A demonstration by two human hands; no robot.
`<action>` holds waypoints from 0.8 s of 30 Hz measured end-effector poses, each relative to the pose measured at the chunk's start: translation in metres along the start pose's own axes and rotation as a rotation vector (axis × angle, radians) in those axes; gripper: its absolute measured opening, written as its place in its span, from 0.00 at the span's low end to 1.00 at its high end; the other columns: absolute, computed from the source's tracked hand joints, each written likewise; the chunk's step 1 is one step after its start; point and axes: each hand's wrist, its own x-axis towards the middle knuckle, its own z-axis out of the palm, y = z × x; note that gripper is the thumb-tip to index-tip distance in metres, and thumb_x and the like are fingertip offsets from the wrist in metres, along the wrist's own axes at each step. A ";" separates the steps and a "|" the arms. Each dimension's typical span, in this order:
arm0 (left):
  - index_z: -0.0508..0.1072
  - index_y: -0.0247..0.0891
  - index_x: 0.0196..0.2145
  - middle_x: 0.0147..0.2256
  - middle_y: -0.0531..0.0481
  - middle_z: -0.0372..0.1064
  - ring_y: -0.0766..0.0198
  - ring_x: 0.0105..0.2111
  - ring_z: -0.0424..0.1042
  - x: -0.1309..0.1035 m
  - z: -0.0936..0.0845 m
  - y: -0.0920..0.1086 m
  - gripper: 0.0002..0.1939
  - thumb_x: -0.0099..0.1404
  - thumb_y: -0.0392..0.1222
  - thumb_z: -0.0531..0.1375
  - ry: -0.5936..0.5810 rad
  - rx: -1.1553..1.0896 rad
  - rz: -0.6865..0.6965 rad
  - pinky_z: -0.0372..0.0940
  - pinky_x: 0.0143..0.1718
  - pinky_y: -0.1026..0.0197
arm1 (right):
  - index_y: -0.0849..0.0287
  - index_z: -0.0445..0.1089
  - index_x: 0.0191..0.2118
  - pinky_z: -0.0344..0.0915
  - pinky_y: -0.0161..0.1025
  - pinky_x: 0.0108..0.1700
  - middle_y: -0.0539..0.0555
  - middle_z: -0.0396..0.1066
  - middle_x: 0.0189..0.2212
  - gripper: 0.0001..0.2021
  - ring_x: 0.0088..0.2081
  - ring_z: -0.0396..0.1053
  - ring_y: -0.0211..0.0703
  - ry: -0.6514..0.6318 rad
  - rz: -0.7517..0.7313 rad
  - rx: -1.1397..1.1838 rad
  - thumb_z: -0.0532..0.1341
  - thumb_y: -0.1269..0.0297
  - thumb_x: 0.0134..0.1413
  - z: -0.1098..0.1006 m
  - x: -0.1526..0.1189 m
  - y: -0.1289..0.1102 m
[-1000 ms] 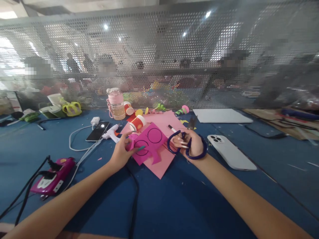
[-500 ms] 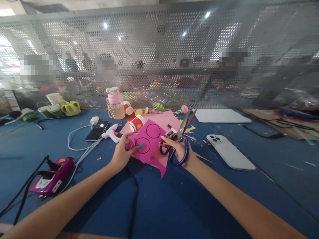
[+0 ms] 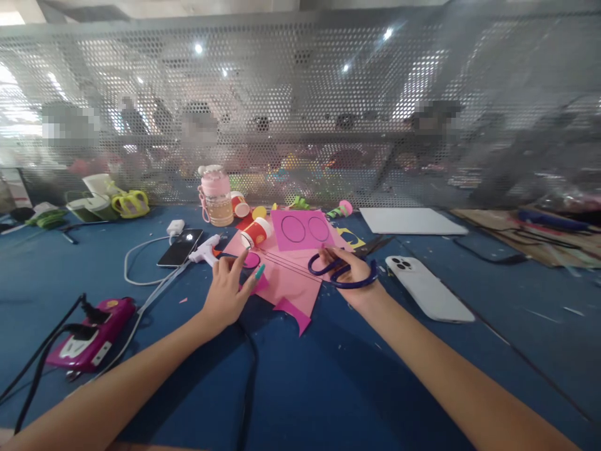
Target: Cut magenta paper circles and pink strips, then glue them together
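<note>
My right hand (image 3: 354,269) holds a pair of scissors (image 3: 374,274) by its dark blue handles, the blades pointing away to the right. Its fingertips are at the lower edge of a magenta sheet (image 3: 305,233) marked with two black-outlined circles. My left hand (image 3: 226,293), open and empty with fingers apart, hovers beside a cut magenta circle (image 3: 251,260). Beneath these lies a light pink sheet (image 3: 295,275) with dark ruled lines. A curved magenta scrap (image 3: 295,314) rests at its front edge.
A red-and-white paper cup (image 3: 256,233), a pink bottle (image 3: 216,194) and a white glue gun (image 3: 205,249) stand or lie left of the sheets. A white phone (image 3: 428,289) is at right. A magenta power strip (image 3: 91,335) with cables sits at left; perforated metal panel (image 3: 300,81) behind.
The magenta sheet has left my left hand and moved back and right, over the pink sheet. My left hand has opened. The scissors have swung from pointing upward to pointing right.
</note>
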 end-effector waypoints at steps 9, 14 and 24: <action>0.67 0.37 0.46 0.42 0.42 0.70 0.52 0.40 0.73 0.006 -0.008 0.025 0.25 0.52 0.47 0.65 -0.176 -1.074 -0.325 0.70 0.39 0.47 | 0.58 0.65 0.15 0.74 0.32 0.30 0.43 0.70 0.16 0.16 0.23 0.74 0.38 -0.112 -0.024 -0.037 0.75 0.70 0.21 0.018 -0.028 0.019; 0.61 0.37 0.51 0.40 0.44 0.72 0.55 0.32 0.76 0.005 -0.011 0.032 0.35 0.46 0.37 0.69 0.030 -1.105 -0.316 0.74 0.32 0.52 | 0.59 0.70 0.22 0.72 0.36 0.33 0.49 0.74 0.22 0.17 0.28 0.74 0.41 -0.248 -0.021 -0.198 0.75 0.59 0.23 0.021 -0.041 0.021; 0.59 0.46 0.53 0.44 0.49 0.69 0.60 0.36 0.76 0.008 -0.027 0.033 0.36 0.49 0.37 0.68 0.394 -1.088 -0.167 0.75 0.30 0.62 | 0.55 0.59 0.25 0.53 0.32 0.14 0.41 0.56 0.10 0.21 0.11 0.54 0.33 -0.421 -0.121 -1.066 0.58 0.40 0.44 0.009 -0.049 0.004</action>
